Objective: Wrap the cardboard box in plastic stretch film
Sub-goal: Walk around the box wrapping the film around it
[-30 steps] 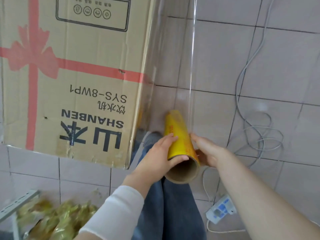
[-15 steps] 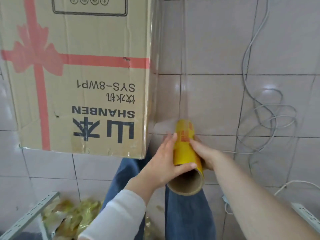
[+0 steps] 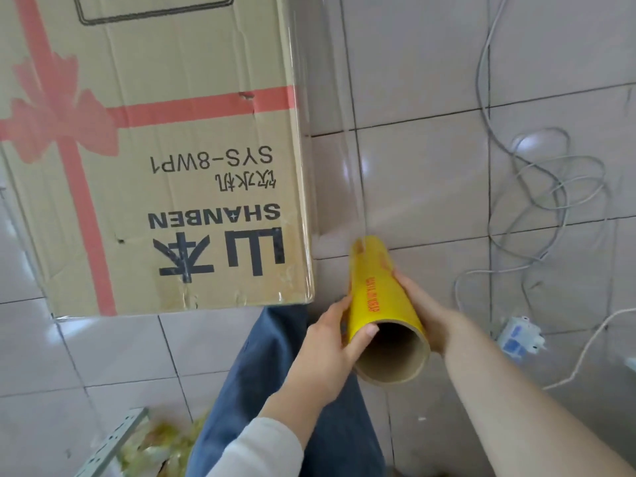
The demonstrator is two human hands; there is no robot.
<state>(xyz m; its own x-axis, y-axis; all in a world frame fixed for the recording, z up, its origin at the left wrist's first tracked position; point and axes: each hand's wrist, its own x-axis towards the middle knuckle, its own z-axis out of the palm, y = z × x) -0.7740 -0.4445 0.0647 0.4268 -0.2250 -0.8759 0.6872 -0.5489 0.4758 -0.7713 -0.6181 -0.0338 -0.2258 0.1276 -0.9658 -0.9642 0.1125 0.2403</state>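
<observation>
Both hands are on the yellow roll of stretch film (image 3: 382, 297), held low out in front with its open cardboard end facing the camera; left hand (image 3: 327, 349) wraps the left side with the thumb hooked over the near rim, white sleeve (image 3: 254, 449) on that arm; right hand (image 3: 425, 313) cups the right side, fingers curled along it, forearm bare. A clear film sheet (image 3: 330, 125) runs up from the roll's far end along the right edge of the cardboard box (image 3: 155, 149), which sits just left of the roll; SHANBEN print reads upside down, red ribbon graphic across it. Floor (image 3: 430, 173) is pale glossy tile; grey cables (image 3: 554, 187) loop on the right near a white power strip (image 3: 519, 337); a jeans leg (image 3: 275, 373) shows below the hands; metal bracket (image 3: 110, 442) and crumpled yellowish wrap (image 3: 161, 445) bottom left, both blurry.
</observation>
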